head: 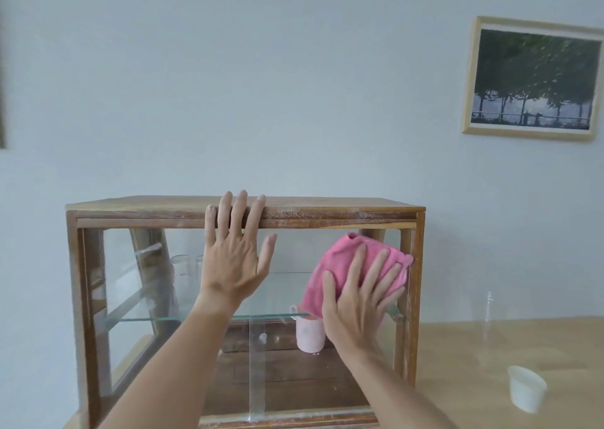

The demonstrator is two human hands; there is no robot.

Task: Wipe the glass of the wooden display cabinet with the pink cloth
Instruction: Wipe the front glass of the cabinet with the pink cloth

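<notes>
My right hand [356, 298] lies flat with fingers straight and spread, pressing the pink cloth [346, 265] against the front glass [287, 258] of the wooden display cabinet [327, 214]. The cloth sits bunched at about 2 o'clock on the glass pane, close to the right post, poking out above and left of my fingers. My left hand [233, 255] is also open, palm flat on the upper glass at roughly 12 o'clock, fingertips reaching over the cabinet's top rail, thumb out to the right. The two hands are near each other, not touching.

The cabinet stands on a light wood worktop [490, 347] against a pale wall. Inside: a glass shelf [202, 318] midway up, a pink mug [309, 335] below it just left of my right hand, and clear glasses [181, 268] on the shelf at the left, blurry.

On the worktop at 4 o'clock from the cabinet, a small white cup [527, 389]; a tall clear bottle [488, 311] beside the cabinet's right side, hard to make out. A framed picture of trees [532, 79] hangs on the wall at upper right.
</notes>
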